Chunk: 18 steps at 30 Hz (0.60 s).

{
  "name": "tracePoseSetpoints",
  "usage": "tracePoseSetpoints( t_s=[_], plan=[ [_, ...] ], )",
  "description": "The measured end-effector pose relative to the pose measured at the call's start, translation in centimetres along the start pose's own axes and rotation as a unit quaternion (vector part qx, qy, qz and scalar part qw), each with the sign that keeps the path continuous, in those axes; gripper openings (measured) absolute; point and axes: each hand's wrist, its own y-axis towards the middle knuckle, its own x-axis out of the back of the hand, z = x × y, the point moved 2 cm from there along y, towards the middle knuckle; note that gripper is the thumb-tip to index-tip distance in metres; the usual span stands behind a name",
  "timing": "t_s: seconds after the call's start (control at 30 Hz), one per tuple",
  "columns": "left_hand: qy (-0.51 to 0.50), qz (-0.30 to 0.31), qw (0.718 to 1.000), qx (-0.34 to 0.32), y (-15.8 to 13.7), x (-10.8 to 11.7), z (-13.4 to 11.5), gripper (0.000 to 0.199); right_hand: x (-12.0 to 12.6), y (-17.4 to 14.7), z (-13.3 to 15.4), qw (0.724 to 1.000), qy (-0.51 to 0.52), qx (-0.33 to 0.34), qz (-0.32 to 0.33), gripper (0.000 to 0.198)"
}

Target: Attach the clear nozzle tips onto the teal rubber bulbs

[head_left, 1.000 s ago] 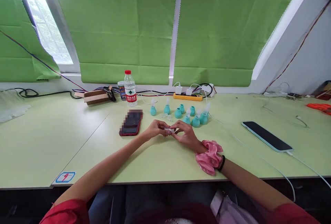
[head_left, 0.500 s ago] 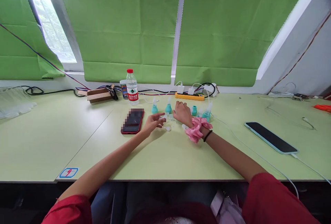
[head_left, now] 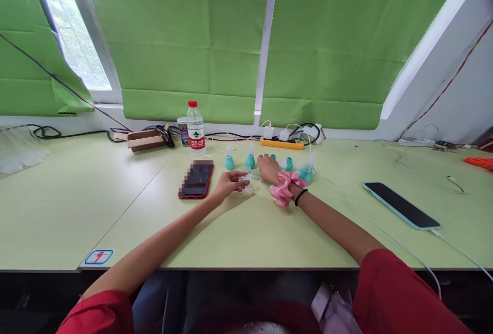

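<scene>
My left hand [head_left: 228,185] rests low over the table, its thumb and fingers pinched on a small clear plastic piece [head_left: 245,178]. Other small clear pieces [head_left: 248,190] lie beside its fingertips. My right hand [head_left: 268,168], with a pink scrunchie [head_left: 284,189] at the wrist, has its fingers curled downward; whatever they grip is hidden. Behind the hands stand two teal bulbs with clear tips, one on the left [head_left: 229,162] and one nearer the middle [head_left: 250,161]. To the right are an uncapped teal bulb [head_left: 289,164] and another bulb [head_left: 306,173] with a clear tip.
A red-edged phone [head_left: 196,180] lies left of my left hand, and a phone on a cable [head_left: 401,205] lies to the right. Along the back are a water bottle [head_left: 196,131], a can [head_left: 184,132], an open cardboard box [head_left: 145,140] and a yellow power strip [head_left: 282,143].
My left fingers have closed from a looser spread onto the clear piece. My right hand has shifted slightly, and a teal bulb behind it now shows.
</scene>
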Motion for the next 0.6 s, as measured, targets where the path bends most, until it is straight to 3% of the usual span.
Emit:
tracePoseSetpoints(
  t_s=[0.13, 0.23, 0.43, 0.5, 0.6],
  plan=[
    [-0.014, 0.000, 1.000, -0.010, 0.1, 0.2, 0.0, 0.045, 1.3, -1.0, 0.3, 0.999, 0.017, 0.031, -0.001, 0.031],
    [-0.053, 0.019, 0.998, -0.026, 0.1, 0.2, -0.5, 0.038, 1.9, -2.8, 0.7, 0.992, 0.073, 0.086, -0.053, 0.030],
    [-0.105, 0.109, 0.988, -0.017, -0.4, -0.2, -1.3, 0.030, 1.2, -8.2, 1.0, 0.921, 0.250, 0.256, -0.154, 0.028],
    [-0.109, 0.138, 0.985, -0.005, -0.4, -0.4, -1.3, 0.031, 1.2, -9.4, 1.0, 0.911, 0.270, 0.254, -0.182, 0.027],
    [-0.122, 0.154, 0.980, 0.003, -0.4, -0.4, -1.1, 0.033, 1.3, -9.8, 1.0, 0.916, 0.290, 0.199, -0.196, 0.023]
  ],
)
